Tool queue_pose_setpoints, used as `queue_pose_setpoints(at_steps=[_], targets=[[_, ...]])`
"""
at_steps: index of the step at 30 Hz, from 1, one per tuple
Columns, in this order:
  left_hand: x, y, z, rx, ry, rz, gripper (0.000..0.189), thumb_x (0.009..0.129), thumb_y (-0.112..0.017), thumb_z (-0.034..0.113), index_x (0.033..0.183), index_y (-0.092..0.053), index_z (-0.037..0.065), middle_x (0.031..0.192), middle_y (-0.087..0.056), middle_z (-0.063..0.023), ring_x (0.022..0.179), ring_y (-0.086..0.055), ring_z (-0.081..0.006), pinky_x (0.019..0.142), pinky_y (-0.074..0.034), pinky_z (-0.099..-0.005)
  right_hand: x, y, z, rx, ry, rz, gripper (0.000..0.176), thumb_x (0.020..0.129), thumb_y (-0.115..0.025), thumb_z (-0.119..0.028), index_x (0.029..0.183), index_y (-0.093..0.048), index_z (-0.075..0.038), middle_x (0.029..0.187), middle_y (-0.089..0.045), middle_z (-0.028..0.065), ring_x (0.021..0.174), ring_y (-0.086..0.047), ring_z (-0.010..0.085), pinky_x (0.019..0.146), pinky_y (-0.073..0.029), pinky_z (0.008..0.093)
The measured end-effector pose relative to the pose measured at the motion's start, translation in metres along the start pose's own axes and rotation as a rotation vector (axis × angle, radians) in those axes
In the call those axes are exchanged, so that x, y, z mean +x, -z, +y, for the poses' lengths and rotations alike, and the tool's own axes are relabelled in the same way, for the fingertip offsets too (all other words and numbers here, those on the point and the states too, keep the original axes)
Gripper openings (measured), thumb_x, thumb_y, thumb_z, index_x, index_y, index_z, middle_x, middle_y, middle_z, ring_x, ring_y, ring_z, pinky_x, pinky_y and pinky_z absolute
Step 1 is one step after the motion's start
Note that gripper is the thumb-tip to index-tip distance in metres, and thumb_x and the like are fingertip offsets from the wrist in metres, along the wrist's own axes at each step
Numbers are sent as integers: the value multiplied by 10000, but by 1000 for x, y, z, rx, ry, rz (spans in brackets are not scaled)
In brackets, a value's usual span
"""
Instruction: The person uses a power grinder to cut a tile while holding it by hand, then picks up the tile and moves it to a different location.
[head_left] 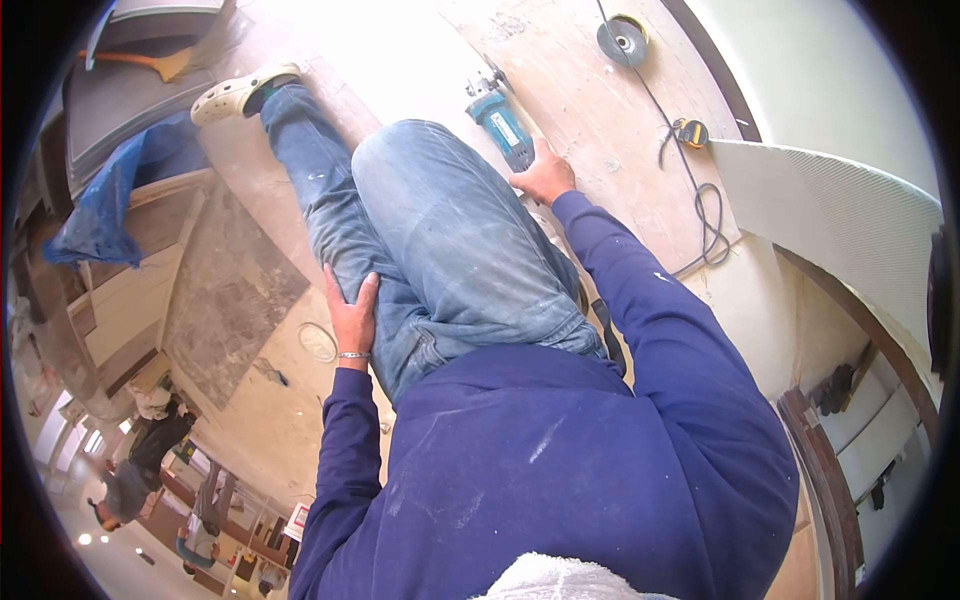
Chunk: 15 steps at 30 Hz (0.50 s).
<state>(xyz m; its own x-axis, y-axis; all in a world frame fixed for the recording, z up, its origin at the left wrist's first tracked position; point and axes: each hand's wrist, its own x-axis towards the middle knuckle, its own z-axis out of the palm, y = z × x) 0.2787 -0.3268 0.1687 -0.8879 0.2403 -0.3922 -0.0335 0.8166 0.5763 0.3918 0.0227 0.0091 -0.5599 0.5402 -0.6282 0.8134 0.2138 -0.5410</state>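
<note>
My right hand (547, 178) is closed around the rear end of a teal trim router (503, 130). The router lies over the pale board floor, with its dark metal base pointing away from me. My palm side and some fingers are hidden behind the tool. My left hand (352, 318) rests on my jeans (335, 225) at the thigh, thumb and fingers apart, holding nothing. A bracelet circles that wrist.
On the boards to the right lie a round grinding disc (624, 42), a yellow tape measure (691, 132) and a looped dark cord (712, 235). A white ribbed panel (830, 185) stands at right. Blue plastic sheeting (110, 205) hangs at left. Other people (140, 475) are lower left.
</note>
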Motion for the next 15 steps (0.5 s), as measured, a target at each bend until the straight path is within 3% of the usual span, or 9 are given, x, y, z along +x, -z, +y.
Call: queue_pose_setpoints(at_steps=[15], targets=[[1, 0, -3, 28, -9, 11, 975, 866, -756, 440, 1534, -276, -83, 1574, -342, -267, 1469, -331, -335, 1198, -261, -373, 3, -2, -7, 12, 0, 14, 940, 643, -726, -366, 1471, -388, -77, 1189, -667, 266, 1129, -650, 401, 981, -511, 441]])
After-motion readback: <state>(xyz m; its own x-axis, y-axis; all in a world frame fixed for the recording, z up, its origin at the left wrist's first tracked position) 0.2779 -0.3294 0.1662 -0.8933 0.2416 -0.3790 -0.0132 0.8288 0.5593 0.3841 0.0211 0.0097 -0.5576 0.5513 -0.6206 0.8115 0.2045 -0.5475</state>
